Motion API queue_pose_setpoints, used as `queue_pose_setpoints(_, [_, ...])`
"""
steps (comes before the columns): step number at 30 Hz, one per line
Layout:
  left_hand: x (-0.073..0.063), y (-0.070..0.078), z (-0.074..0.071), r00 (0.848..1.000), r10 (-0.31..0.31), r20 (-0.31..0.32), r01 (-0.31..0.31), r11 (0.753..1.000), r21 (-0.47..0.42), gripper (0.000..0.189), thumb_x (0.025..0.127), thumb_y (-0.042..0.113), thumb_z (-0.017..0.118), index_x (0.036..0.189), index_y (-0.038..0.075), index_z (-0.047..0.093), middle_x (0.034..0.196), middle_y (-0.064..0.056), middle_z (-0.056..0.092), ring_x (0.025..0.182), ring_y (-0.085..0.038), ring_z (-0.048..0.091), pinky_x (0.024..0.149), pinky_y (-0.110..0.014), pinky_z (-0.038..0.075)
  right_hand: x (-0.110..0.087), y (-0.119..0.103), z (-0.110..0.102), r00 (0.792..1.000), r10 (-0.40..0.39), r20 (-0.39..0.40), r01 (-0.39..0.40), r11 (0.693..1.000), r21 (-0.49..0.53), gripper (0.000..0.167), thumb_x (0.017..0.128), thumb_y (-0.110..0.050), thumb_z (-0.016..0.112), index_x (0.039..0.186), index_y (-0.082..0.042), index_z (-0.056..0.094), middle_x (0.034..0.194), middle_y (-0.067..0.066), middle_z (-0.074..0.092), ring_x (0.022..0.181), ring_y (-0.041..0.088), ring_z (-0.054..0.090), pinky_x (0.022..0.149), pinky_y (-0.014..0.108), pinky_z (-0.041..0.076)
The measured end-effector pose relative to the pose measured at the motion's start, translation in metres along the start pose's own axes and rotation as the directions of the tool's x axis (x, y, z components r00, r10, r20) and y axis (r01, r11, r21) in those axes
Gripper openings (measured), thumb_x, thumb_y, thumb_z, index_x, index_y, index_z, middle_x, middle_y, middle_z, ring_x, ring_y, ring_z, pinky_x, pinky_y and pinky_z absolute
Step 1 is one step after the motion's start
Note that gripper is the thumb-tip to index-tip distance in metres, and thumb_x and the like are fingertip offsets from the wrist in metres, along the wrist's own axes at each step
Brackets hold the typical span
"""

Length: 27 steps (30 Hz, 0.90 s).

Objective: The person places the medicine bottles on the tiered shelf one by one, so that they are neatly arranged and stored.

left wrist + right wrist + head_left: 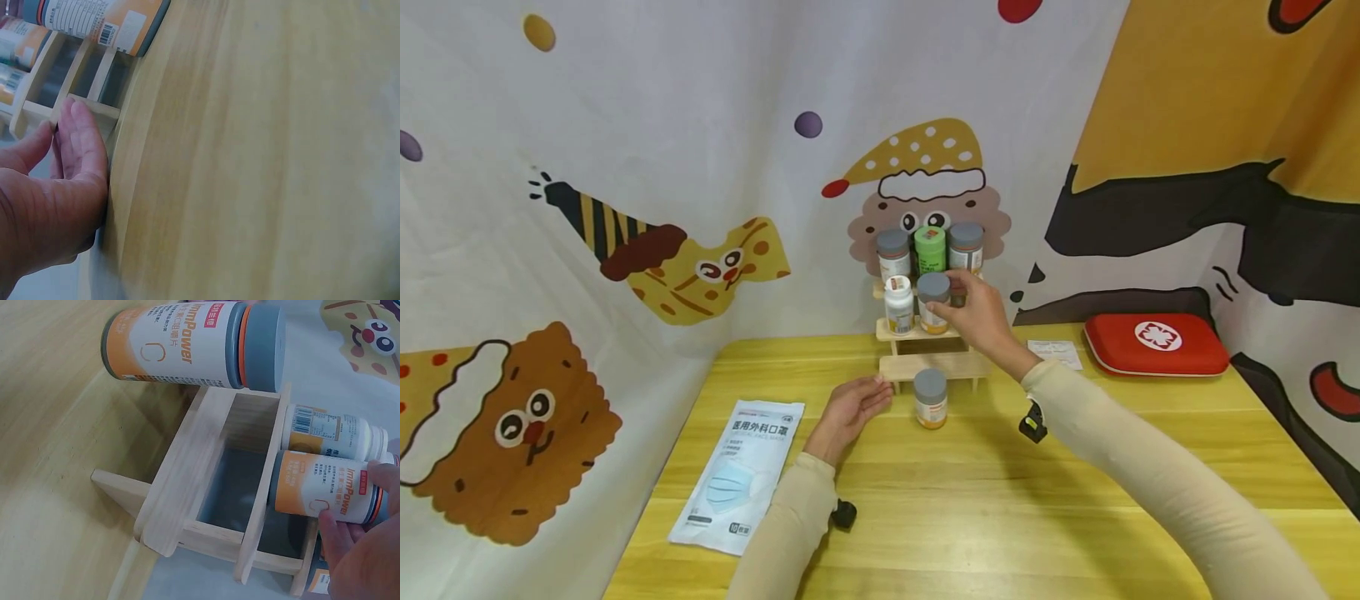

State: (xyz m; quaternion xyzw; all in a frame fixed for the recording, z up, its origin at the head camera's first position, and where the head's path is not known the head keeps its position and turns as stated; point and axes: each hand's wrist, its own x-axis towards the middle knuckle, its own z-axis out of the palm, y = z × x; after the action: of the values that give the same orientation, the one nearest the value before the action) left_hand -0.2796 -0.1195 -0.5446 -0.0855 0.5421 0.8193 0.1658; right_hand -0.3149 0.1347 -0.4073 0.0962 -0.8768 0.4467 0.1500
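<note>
My right hand (981, 317) pinches a grey-lidded supplement bottle (325, 487) near its lid, thumb and fingers on opposite sides. This bottle stands upright on the middle step of a wooden tiered rack (931, 365), beside a white bottle (898, 310). On the top step are a green bottle (930, 252) and grey-lidded bottles to its left (893, 254) and right (966, 246). Another grey-lidded bottle (931, 400) stands on the table before the rack. With fairly straight fingers, my left hand (62, 194) touches the left end of the lowest step.
A face mask packet (737, 475) lies on the table (985, 517) at left. To the right of the rack are a paper slip (1054, 353) and a red case (1180, 354) with a white emblem. A printed curtain (737, 150) hangs close behind the rack.
</note>
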Motion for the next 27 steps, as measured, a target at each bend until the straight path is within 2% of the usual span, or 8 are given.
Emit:
queue_pose_setpoints(11, [-0.002,0.001,0.001,1.000,-0.001,0.001,0.001,1.000,-0.003,0.040,0.107,0.007,0.062,0.142,-0.013,0.055,0.121,-0.020,0.074,0.111,-0.024,0.075,0.101,-0.035,0.065,0.001,0.005,0.008,0.999,0.033,-0.042,-0.030,0.998,0.060,0.058,0.093,-0.027,0.084,0.139,-0.007,0.054,0.130,0.018,0.067,0.121,0.036,0.067,0.106,0.053,0.059])
queue_pose_setpoints(18, [-0.003,0.001,0.002,1.000,0.004,-0.005,-0.004,1.000,-0.010,0.041,0.107,0.007,0.062,0.141,-0.013,0.055,0.111,-0.014,0.077,0.104,-0.020,0.076,0.098,-0.033,0.066,-0.001,0.010,0.014,0.995,0.036,-0.088,-0.025,0.992,0.120,0.057,0.092,-0.026,0.085,0.139,-0.008,0.057,0.129,0.018,0.069,0.120,0.036,0.068,0.106,0.051,0.059])
queue_pose_setpoints(23, [-0.002,0.000,0.002,1.000,0.004,-0.005,-0.004,1.000,-0.014,0.040,0.107,0.007,0.062,0.141,-0.013,0.055,0.106,-0.011,0.077,0.100,-0.018,0.077,0.099,-0.034,0.066,-0.002,0.012,0.017,0.994,0.040,-0.098,-0.029,0.994,0.110,0.057,0.093,-0.027,0.085,0.139,-0.008,0.057,0.131,0.017,0.069,0.122,0.035,0.067,0.107,0.052,0.058])
queue_pose_setpoints(27, [-0.002,0.000,0.001,1.000,0.002,-0.005,-0.002,1.000,-0.009,0.040,0.107,0.007,0.062,0.141,-0.012,0.055,0.108,-0.012,0.077,0.101,-0.018,0.077,0.101,-0.035,0.065,-0.003,0.013,0.018,0.994,0.041,-0.097,-0.031,0.994,0.100,0.057,0.094,-0.029,0.084,0.139,-0.008,0.057,0.133,0.016,0.068,0.123,0.035,0.066,0.108,0.052,0.057])
